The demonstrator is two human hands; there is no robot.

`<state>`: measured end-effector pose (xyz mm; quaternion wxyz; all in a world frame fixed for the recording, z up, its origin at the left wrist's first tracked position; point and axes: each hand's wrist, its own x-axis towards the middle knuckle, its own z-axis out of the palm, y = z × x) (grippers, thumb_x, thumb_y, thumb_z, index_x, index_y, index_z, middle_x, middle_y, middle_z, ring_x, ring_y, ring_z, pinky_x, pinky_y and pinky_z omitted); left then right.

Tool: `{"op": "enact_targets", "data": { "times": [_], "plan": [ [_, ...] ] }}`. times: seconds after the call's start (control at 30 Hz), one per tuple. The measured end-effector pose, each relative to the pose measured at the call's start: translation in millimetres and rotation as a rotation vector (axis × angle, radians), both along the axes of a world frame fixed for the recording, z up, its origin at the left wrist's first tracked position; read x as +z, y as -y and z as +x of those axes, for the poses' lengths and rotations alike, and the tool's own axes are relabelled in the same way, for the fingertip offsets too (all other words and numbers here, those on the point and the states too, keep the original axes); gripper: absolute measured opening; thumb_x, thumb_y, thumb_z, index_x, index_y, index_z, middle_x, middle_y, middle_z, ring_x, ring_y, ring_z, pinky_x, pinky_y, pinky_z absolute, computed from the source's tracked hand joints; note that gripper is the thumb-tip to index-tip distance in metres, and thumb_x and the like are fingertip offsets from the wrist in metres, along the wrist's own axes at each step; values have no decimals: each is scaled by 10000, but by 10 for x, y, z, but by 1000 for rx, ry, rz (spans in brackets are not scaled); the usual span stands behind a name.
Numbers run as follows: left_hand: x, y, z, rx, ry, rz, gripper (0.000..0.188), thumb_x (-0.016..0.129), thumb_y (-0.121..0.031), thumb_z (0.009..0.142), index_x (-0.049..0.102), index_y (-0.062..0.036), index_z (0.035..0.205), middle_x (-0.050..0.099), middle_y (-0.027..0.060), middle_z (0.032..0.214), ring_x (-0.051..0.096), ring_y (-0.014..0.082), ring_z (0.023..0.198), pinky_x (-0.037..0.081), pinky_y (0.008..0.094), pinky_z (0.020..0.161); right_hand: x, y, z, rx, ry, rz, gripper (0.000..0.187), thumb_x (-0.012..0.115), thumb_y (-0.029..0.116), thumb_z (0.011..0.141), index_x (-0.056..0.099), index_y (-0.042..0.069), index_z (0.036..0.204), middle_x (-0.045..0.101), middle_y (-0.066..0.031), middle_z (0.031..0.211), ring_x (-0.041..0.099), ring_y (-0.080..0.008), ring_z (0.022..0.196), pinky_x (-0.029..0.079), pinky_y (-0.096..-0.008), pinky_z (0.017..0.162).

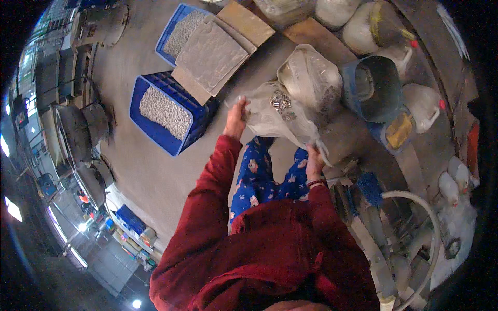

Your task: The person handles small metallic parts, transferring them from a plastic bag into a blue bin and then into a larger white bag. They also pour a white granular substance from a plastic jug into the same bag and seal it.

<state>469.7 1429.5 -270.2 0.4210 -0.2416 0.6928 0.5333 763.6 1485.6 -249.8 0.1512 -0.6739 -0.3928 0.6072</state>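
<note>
Between my two hands a whitish plastic bag is spread, its mouth facing up. Small shiny metal parts lie inside; their exact kind is too small to make out. My left hand is closed on the bag's left edge. On the other side my right hand grips the gathered rim of the bag, near my right knee. Just beyond the bag, and close against it, stands a white sack or lined tub with a folded-open top.
To the left stand a blue crate of small grey pieces and a second blue crate, partly under cardboard sheets. A teal bucket, white jugs and a small yellow-topped container are right. A blue brush and a pale hose lie nearer.
</note>
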Motion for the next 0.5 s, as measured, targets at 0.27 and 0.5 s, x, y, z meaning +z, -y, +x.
{"op": "enact_targets", "data": {
  "times": [0.27,0.5],
  "plan": [
    [299,-221,-676,-460,-374,32,313,602,-311,846,645,-26,723,505,-7,608,401,96,557,333,254,528,1118,440,-354,11,-241,-51,135,512,127,702,508,12,631,567,-33,662,484,-128,601,356,-289,551],
    [464,119,-868,-994,-529,-20,339,590,-344,846,636,-24,744,580,32,637,482,105,582,400,285,563,1504,675,-691,-229,-354,-39,136,461,51,695,370,81,598,355,15,552,305,-80,482,258,-244,475]
  ]
}}
